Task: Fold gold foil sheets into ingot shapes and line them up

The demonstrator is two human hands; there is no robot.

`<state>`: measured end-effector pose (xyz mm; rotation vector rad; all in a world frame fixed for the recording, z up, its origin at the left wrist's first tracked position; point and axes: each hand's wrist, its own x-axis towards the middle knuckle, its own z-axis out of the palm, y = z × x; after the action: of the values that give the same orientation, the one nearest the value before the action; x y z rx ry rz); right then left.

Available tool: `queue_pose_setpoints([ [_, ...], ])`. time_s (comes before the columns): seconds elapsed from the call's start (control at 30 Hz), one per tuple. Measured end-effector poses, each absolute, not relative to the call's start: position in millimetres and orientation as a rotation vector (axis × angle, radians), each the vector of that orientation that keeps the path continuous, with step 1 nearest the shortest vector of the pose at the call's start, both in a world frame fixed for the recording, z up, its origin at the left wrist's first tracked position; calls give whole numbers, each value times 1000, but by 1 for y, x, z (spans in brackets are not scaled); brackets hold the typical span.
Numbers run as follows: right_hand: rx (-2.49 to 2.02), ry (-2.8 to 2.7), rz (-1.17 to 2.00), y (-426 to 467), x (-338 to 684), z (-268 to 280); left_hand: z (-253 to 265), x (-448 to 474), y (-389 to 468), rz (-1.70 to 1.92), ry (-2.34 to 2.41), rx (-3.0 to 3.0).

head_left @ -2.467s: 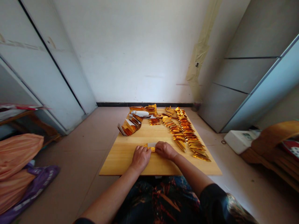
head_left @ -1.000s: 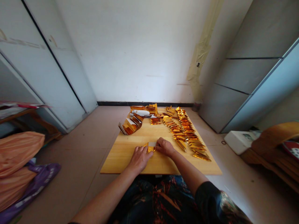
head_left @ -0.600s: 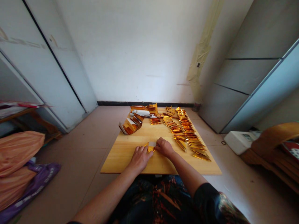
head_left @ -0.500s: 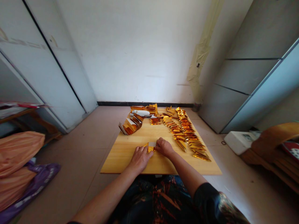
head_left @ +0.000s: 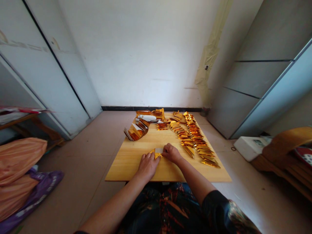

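Observation:
On the wooden tabletop in front of me lies a small, partly folded sheet of gold foil paper (head_left: 158, 151), with some of its pale reverse side showing. My left hand (head_left: 148, 165) holds it down from the left, fingers over its edge and thumb along the near side. My right hand (head_left: 172, 152) is closed in a pinch at the paper's right edge; the fingertips are partly hidden. To the right, folded gold foil pieces (head_left: 195, 136) lie overlapping in rows. A curled stack of gold foil sheets (head_left: 136, 130) rests beyond my left hand.
At the far side of the wooden table (head_left: 122, 167), more gold foil paper (head_left: 159, 113) surrounds a white roll-shaped item (head_left: 146, 117). A white box (head_left: 250, 148) stands on the floor to the right, and orange bags (head_left: 21, 159) lie to the left.
Hardly anything differs. Both hands stay on the foil paper, the left forearm shifting very slightly to the right.

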<state>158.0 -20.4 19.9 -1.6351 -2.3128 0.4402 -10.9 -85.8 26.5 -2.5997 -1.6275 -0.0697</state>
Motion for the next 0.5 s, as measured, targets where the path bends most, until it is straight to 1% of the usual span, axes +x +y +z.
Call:
queue_pose_setpoints([
  [0.3, -1526, -2219, 585, -14, 168, 18, 28, -7, -87, -51, -1665, -2577],
  [0.5, -1600, -2177, 608, -20, 163, 20, 28, -6, -86, -30, -1673, -2571],
])
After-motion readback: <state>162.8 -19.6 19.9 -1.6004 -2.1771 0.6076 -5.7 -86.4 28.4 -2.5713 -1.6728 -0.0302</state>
